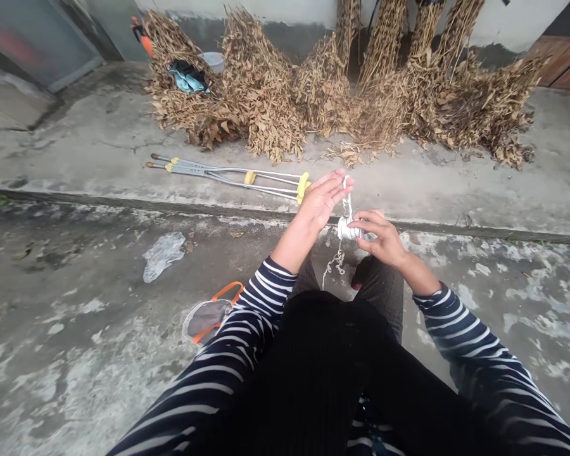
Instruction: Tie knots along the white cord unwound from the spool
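My right hand (380, 239) has its thumb and fingers around a small white bundle of wound cord (346, 229); whether a spool lies inside is hidden. From the bundle, a doubled length of white cord (346, 201) runs up to the fingertips of my left hand (322, 197). The left fingers are nearly straight and close together, with the cord at their tips. Below the bundle, a loose, kinked tail of cord (338, 261) hangs down between my legs.
Crutches (228, 174) with yellow pads lie on the raised concrete ledge (99, 158). Dried plant bundles (275, 88) lean along the wall. A clear plastic bag (164, 253) and a mesh bag with orange handles (208, 316) lie on the lower ground to the left.
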Tool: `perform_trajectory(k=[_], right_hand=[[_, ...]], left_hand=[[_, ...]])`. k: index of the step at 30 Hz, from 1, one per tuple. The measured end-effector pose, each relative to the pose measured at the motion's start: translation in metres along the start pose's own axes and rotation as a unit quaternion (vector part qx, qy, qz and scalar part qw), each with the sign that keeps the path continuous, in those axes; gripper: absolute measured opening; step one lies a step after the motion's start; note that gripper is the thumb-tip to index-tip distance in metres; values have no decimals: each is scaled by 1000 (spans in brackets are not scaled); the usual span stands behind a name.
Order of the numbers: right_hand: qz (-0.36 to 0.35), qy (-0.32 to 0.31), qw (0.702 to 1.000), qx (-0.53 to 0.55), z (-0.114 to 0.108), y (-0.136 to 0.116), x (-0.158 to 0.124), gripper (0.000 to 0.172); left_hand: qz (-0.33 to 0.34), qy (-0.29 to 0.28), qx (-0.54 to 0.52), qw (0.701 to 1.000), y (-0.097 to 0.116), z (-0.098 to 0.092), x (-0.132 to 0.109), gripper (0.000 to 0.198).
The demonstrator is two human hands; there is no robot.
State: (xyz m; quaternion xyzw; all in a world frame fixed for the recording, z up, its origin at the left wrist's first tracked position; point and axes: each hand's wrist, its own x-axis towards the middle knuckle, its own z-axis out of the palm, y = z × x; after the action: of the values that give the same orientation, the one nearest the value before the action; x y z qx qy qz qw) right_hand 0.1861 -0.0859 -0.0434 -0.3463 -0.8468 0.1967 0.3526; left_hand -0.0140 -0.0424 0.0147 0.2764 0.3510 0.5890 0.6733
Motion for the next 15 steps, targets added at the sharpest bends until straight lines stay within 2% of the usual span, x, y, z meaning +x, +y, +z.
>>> perform_trajectory(k=[3, 5, 8, 10, 12, 15], right_hand=[[79, 6, 991, 109, -3, -4, -1, 29], [142, -7, 974, 175, -8, -8, -3, 28], [216, -41, 931, 292, -20, -12, -6, 29], [243, -53, 890, 381, -28, -12, -6, 32], [252, -54, 847, 465, -34, -11, -5, 35], [257, -41, 801, 539, -41, -10, -2, 40]], left_hand=[[-37, -47, 87, 994, 10, -16, 19, 21], [-79, -99, 168, 978, 25, -30, 35, 23], [-127, -165, 298, 932, 51, -42, 60, 23], [-117, -191, 366, 903, 60, -39, 76, 21], [-74, -210, 405, 887, 54, -29, 89, 18], [26, -203, 441, 874, 21, -9, 92, 12]])
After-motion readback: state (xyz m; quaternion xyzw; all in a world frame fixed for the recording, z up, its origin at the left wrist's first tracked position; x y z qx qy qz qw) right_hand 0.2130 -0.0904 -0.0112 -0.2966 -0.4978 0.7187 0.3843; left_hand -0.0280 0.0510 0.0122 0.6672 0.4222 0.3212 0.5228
